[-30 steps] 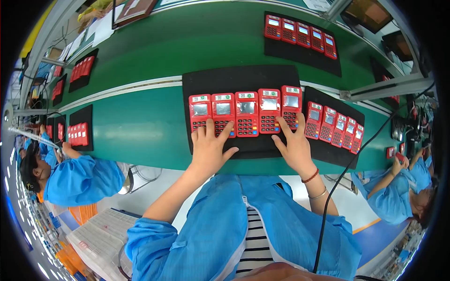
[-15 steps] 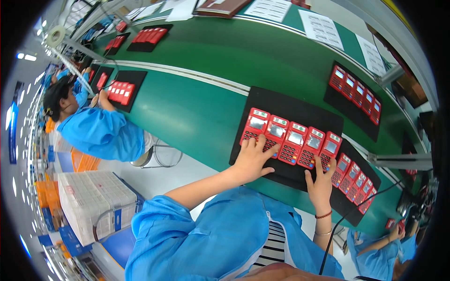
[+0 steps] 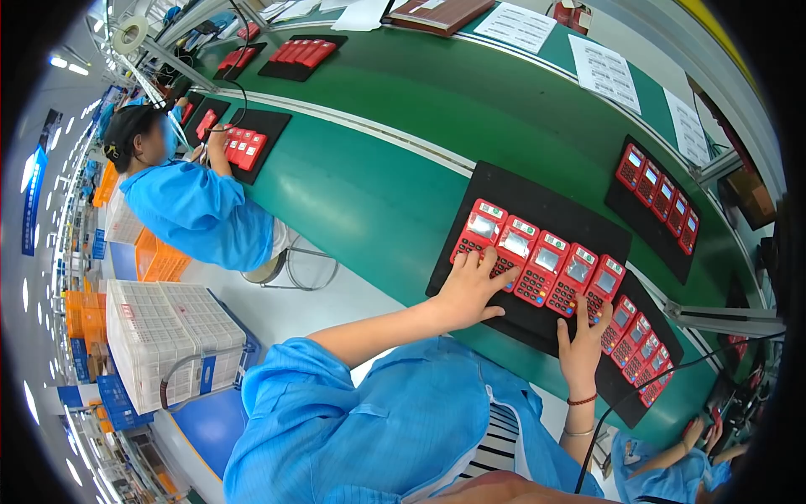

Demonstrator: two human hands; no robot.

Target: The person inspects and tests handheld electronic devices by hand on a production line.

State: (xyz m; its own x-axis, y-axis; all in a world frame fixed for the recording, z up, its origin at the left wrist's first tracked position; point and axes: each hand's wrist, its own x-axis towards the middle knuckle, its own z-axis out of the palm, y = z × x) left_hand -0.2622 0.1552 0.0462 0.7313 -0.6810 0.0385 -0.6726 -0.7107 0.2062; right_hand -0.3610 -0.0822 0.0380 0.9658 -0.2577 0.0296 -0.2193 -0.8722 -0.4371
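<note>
Five red handheld card terminals with grey screens and dark keypads lie side by side on a black mat (image 3: 537, 200). My left hand (image 3: 467, 292) reaches over the lower part of the leftmost terminal (image 3: 482, 225), fingers spread onto its keypad and toward the second terminal (image 3: 514, 244). Between the hands, the middle terminal (image 3: 540, 267) is uncovered. My right hand (image 3: 579, 346) has its fingers apart at the lower keys of the fourth terminal (image 3: 573, 277) and the rightmost terminal (image 3: 604, 281). Neither hand grasps anything; exact fingertip contact is hard to make out.
More red terminals (image 3: 638, 349) lie on a mat to the right, others (image 3: 657, 195) on the far green bench. A black cable (image 3: 672, 372) crosses near my right arm. A co-worker (image 3: 193, 202) sits at left, beside white crates (image 3: 168, 340).
The whole view has shifted, so the bench and terminals sit slightly further right and lower. Both hands stay over the same terminals, with little visible finger movement.
</note>
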